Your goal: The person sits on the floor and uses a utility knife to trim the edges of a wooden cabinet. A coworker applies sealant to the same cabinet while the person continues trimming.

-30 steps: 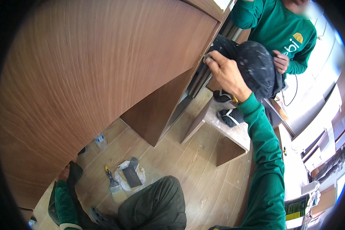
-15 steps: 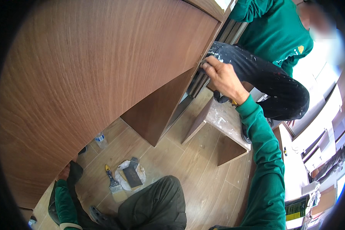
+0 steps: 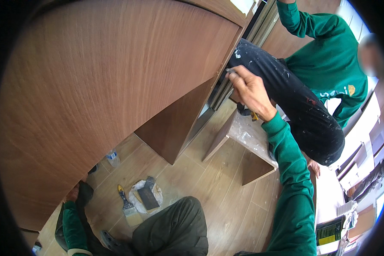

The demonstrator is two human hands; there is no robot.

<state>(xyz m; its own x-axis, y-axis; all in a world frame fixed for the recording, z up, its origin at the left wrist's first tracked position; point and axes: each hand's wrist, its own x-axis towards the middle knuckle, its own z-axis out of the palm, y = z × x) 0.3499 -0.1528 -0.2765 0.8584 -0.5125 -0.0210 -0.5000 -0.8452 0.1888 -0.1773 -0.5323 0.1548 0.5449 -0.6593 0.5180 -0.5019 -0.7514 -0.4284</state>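
A large wood-veneer panel (image 3: pixel 115 68) fills the upper left. My right hand (image 3: pixel 251 91) is at its right edge, fingers closed on a small tool whose grey tip (image 3: pixel 230 71) is beside that edge; a yellow-and-black piece shows below the hand. Down at the panel's lower left edge, my left hand (image 3: pixel 72 193) is mostly hidden, its fingers out of sight. On the floor beneath lie a paintbrush (image 3: pixel 126 200) and a dark rectangular block (image 3: pixel 148 197) on a white crumpled sheet or lid.
A co-worker (image 3: pixel 315 68) in green top and paint-spotted trousers climbs or crouches at upper right on a low wooden step (image 3: pixel 247 141). A vertical board (image 3: pixel 166 128) stands under the panel. A plastic bottle (image 3: pixel 113 158) is on the floor; clutter (image 3: pixel 333 230) lines the right.
The co-worker has shifted right and down, leg now stretched across the step, an arm raised. My right hand has moved slightly down along the panel edge; my left hand is essentially unchanged.
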